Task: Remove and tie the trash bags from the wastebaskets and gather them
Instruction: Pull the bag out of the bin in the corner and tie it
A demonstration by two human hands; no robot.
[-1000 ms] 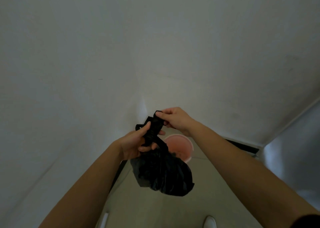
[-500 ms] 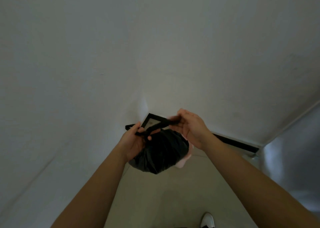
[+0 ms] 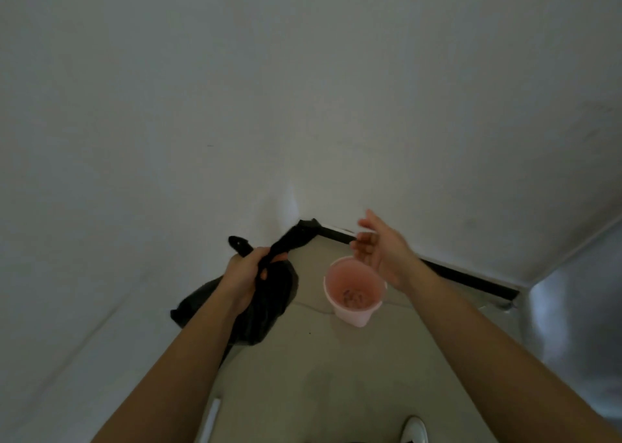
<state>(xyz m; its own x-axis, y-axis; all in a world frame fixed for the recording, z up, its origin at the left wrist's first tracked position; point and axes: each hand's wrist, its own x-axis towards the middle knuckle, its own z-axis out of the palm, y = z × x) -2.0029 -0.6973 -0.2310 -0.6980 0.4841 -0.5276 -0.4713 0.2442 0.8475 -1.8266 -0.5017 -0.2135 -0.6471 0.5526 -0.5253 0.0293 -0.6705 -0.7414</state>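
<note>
1. Left of centre, low in the frame, your left grip (image 3: 247,274) is clenched round the gathered neck of the black trash bag (image 3: 272,303). The bag's body hangs below and behind your wrist. You cannot tell whether it touches the floor (image 3: 336,375).
2. From that fist the bag's long tail (image 3: 296,237) runs up and to the right, toward the corner where the black baseboard (image 3: 464,276) meets the wall. A shorter tail pokes out to the upper left.
3. Your right grip (image 3: 382,250) holds nothing, with its fingers spread and loose. It sits right of centre, over the far rim of the pink wastebasket (image 3: 350,314) and apart from the bag.
4. The relation to watch is that the long tail's axis goes from lower left to upper right, so its free end points toward your right grip. That end lies between your two hands and nearer the left one. If the knot needs another pass, your right grip is the free hand and would likely cross leftward to meet the tail's tip.
5. Your fingers hide the knot itself, so you cannot tell how tight it is.
6. The wastebasket stands unlined on the floor just right of the bag. Something reddish lies at its bottom, too blurred to name.
</note>
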